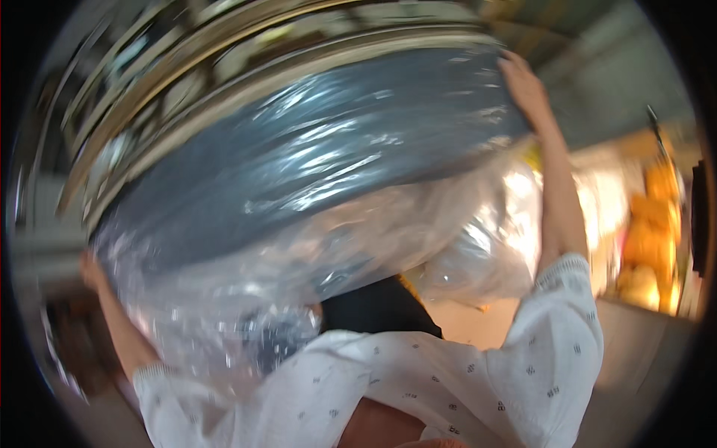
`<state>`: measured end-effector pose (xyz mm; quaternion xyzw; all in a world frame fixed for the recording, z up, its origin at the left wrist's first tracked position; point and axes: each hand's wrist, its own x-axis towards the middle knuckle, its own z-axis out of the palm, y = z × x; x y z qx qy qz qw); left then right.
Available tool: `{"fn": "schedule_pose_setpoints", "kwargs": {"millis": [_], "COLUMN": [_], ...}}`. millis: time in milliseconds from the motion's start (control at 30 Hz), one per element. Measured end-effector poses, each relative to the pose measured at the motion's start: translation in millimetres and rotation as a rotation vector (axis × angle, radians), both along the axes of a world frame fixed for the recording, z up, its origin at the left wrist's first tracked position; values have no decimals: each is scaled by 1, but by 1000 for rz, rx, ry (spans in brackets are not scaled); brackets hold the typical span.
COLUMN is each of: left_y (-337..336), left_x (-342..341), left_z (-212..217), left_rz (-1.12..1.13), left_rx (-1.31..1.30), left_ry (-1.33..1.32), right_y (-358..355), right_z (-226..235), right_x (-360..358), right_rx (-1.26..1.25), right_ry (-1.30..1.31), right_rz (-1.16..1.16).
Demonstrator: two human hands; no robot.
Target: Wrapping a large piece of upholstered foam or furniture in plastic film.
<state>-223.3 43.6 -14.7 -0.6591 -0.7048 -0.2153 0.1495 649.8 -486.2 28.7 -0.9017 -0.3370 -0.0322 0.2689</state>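
Note:
A long, dark blue-grey bundle (321, 142) in shiny clear plastic stretches across the view in front of me, tilted up toward the right. At its upper right end, my right hand (525, 86) grips it with the arm stretched far out. Lower down at the left end, my left hand (91, 272) holds the other side, its fingers partly hidden behind the wrap. Loose clear plastic (246, 299) hangs from the bundle's near edge toward my chest. What lies inside the wrap cannot be made out beyond its dark, smooth surface.
Wooden rails (142, 112) of a rack or frame run along the bundle's far side, blurred by motion. More clear plastic (478, 254) bulges below the bundle's right half. Orange items (653, 224) stand brightly lit at the right, beside a grey wall (612, 82).

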Motion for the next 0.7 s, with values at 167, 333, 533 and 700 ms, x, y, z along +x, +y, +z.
{"fn": "schedule_pose_setpoints", "kwargs": {"millis": [167,333,533,700], "left_y": [-10,-6,8,21], "left_x": [61,104,41,70], "left_z": [27,8,-22,-10], "left_rz": [-206,-160,58,120], "left_rx": [182,292,478,518], "left_ry": [-324,-544,-671,-718], "right_y": [-12,28,39,11], "right_z": [-21,17,19,-94], "right_x": [73,27,-284,-429], "right_rx": [65,108,31,-51], "right_ry": [585,-674,703,826], "right_rz": [-155,157,977,870]}}
